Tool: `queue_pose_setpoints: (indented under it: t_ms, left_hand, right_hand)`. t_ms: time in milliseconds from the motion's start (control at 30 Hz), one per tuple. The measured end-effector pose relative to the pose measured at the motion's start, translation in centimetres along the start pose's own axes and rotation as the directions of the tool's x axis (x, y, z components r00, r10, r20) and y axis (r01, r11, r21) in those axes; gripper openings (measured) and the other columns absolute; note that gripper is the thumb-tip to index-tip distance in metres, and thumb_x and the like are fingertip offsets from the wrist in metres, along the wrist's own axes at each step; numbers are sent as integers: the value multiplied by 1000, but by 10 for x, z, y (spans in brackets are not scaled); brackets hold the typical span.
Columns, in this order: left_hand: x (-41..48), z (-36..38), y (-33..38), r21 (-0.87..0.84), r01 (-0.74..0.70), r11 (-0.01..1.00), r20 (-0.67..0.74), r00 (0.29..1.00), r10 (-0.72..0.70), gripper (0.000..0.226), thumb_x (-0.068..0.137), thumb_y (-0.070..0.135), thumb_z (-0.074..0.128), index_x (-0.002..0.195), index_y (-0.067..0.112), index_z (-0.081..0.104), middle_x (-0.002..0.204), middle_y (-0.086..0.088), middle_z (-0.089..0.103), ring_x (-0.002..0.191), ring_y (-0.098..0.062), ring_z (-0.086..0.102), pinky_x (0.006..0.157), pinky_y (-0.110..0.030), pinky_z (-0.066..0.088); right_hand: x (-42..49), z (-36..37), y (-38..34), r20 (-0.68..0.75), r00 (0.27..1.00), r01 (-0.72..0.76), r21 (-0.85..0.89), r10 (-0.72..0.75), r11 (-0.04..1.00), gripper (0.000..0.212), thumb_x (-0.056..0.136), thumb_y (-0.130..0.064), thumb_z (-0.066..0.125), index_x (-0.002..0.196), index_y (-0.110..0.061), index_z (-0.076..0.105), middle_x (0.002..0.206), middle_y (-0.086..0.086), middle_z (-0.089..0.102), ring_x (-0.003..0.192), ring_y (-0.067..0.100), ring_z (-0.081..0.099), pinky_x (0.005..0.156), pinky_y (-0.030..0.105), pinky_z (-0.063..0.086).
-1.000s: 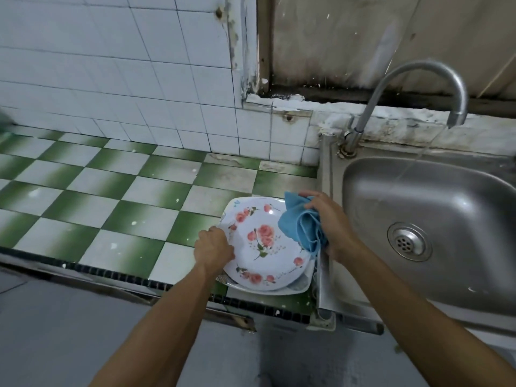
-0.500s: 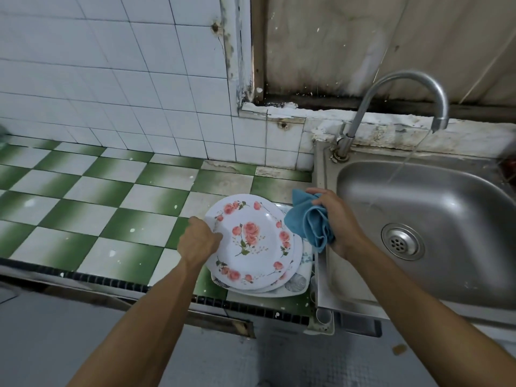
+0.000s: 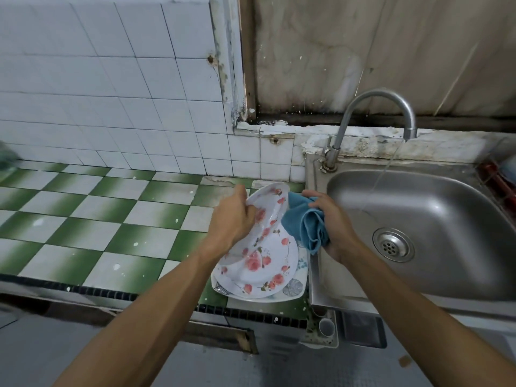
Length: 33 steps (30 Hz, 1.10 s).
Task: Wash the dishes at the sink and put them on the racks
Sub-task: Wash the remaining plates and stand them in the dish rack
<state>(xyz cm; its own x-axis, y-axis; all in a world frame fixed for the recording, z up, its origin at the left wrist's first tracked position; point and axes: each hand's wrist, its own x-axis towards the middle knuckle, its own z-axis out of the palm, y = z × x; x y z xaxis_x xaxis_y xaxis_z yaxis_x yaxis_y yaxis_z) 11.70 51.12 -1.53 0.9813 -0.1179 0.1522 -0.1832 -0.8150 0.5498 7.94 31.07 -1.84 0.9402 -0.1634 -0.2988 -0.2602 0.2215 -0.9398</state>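
Glossy rose-printed plate (image 3: 269, 216) tilts, pinched by left hand (image 3: 233, 219) fingers; right hand (image 3: 336, 227) fingers clutch bunched blue cloth (image 3: 305, 224).

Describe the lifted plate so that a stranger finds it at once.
Start at the steel sink; left of it, a plate stack lies on the green-checked counter. The left hand grips the tilted plate, raised above the flat ones.

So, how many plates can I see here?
3. One tilted plate held by the left hand; one flat plate beneath it; one leaf-patterned plate at the bottom. More may be hidden between.
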Motion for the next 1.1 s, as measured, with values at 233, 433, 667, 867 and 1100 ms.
queue_pose_setpoints:
  t_ms: [233, 433, 667, 867, 1100]
  left_hand:
    - [0, -23, 35, -135, -60, 989, -128, 991, 43, 13, 101, 14, 46, 98, 9, 35, 70, 2, 48, 58, -16, 46, 48, -27, 27]
    - [9, -50, 81, -873, 289, 393, 171, 935, -310, 29, 106, 34, 47, 117, 10, 60, 103, -11, 75, 81, -26, 73, 54, -31, 56]
    - [-11, 14, 159, -869, 343, 357, 304, 939, -164, 49, 108, 47, 32, 108, 18, 72, 94, -5, 79, 86, -19, 76, 70, -32, 61]
    - [0, 45, 164, -832, 409, 376, 330, 908, -258, 51, 108, 45, 32, 105, 10, 68, 90, -10, 78, 78, -25, 76, 65, -37, 63]
    - [-15, 76, 217, -800, 446, 402, 463, 884, -58, 49, 109, 46, 30, 118, 15, 67, 92, -10, 79, 84, -26, 76, 71, -37, 62]
  right_hand:
    - [-19, -19, -14, -16, 1000, -14, 94, 15, 995, 24, 97, -16, 53, 118, -24, 63, 118, 13, 65, 91, 21, 64, 69, 32, 51]
    - [-38, -44, -62, -96, 889, 438, -108, -448, 892, 46, 107, -38, 43, 152, -30, 36, 129, -15, 54, 96, -4, 65, 75, 17, 53]
    - [-20, -37, -55, 181, 866, 339, -897, -466, 283, 68, 100, -52, 6, 159, -22, -11, 166, 6, -23, 152, 22, -26, 124, 50, -9]
    - [-87, -119, -18, 422, 867, 445, -895, -264, 30, 58, 102, -58, 3, 152, -40, -22, 158, -14, -36, 145, 11, -37, 120, 35, -22]
    - [-28, -181, -53, -137, 868, -69, -985, -477, 156, 74, 97, -53, 7, 160, -20, -14, 165, 16, -22, 152, 38, -21, 122, 55, -12]
